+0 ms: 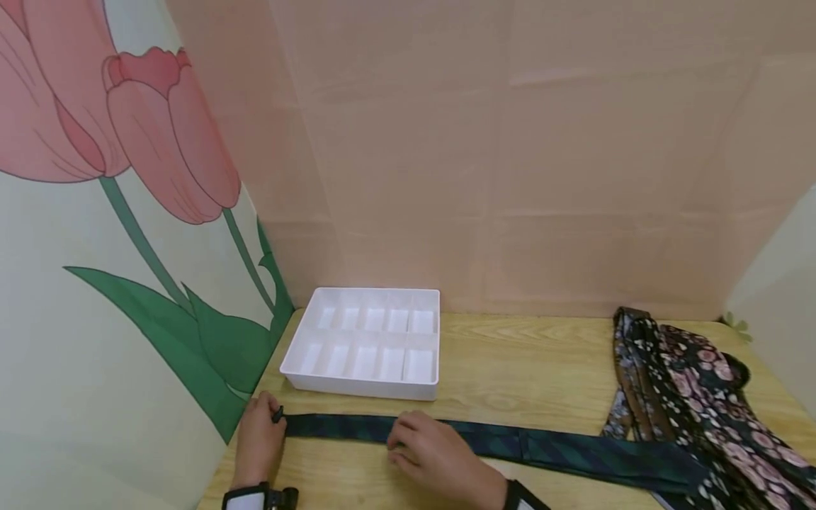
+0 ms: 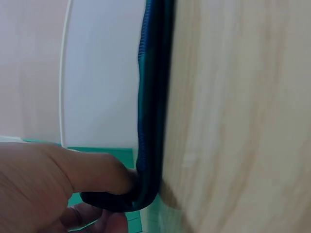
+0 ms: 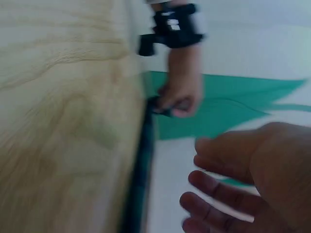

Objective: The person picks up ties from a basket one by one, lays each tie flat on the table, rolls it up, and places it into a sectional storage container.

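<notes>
A dark green and navy necktie [image 1: 561,452] lies stretched across the table, its wider right end resting on the pile of patterned fabric. At the far left, my left hand [image 1: 259,439] pinches the narrow end between thumb and fingers. In the left wrist view that necktie end [image 2: 148,121] bends up off the wood into the left hand [image 2: 63,184]. My right hand [image 1: 440,453] is over the middle of the necktie, fingers loosely bent. The right wrist view shows the right hand [image 3: 262,179] apart from the necktie [image 3: 138,179], holding nothing.
A white tray [image 1: 363,387] with several compartments stands behind the necktie, near the back wall. Floral and dark patterned fabric strips [image 1: 695,375] are heaped at the right of the wooden table [image 1: 523,361]. A wall with printed tulips [image 1: 172,134] borders the left side.
</notes>
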Motion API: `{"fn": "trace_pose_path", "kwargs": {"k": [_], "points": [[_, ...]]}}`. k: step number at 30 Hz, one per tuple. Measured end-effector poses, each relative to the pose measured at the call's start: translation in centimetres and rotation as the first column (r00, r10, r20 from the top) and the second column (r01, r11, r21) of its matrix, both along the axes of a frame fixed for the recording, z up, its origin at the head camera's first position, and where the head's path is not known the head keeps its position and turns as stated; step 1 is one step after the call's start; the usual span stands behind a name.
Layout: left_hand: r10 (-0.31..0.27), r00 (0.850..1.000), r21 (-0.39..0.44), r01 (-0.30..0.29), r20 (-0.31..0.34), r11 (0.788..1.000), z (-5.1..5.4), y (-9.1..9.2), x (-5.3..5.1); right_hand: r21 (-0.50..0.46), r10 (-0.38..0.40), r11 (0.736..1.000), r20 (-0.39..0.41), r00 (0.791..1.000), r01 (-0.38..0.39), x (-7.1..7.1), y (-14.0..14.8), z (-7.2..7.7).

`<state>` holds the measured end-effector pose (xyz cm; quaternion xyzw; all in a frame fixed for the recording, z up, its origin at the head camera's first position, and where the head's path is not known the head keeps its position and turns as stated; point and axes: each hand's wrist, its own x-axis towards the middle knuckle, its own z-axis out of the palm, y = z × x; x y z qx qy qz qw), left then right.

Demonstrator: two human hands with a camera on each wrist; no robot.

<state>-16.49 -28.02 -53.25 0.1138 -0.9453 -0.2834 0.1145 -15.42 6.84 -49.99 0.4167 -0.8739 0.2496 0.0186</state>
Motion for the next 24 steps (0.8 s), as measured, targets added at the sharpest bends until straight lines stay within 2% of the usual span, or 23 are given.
{"fn": "trace_pose_path", "kwargs": {"k": [3,7,11,16,19,24], "points": [[-0.004,1.000,-0.018,0.004,-0.016,1.000,-0.3,0.3,-0.3,0.071,0.086,0.995,-0.140,0.986,-0.076,-1.0,-2.8,-1.9],[-0.007,1.000,-0.015,0.007,-0.023,1.000,-0.6,0.8,-0.6,0.167,0.113,0.983,-0.256,0.960,-0.071,-1.9,-4.3,-3.9],[0.009,1.000,-0.008,-0.009,0.006,1.000,-0.5,1.3,-0.5,0.187,0.111,0.980,-0.254,0.961,-0.063,-2.1,-4.5,-4.7],[0.016,0.999,0.047,-0.018,0.044,0.999,-0.1,1.4,-0.4,0.147,0.097,0.987,-0.223,0.970,-0.065,-1.7,-4.4,-5.0],[0.035,0.992,0.048,-0.041,0.122,0.998,-0.1,1.4,-0.2,0.126,0.083,0.990,-0.173,0.981,-0.062,-1.4,-4.3,-5.3],[0.066,0.965,0.006,-0.070,0.252,0.998,0.0,1.3,0.0,0.143,0.076,0.988,-0.133,0.988,-0.057,-1.1,-3.9,-5.5]]}}
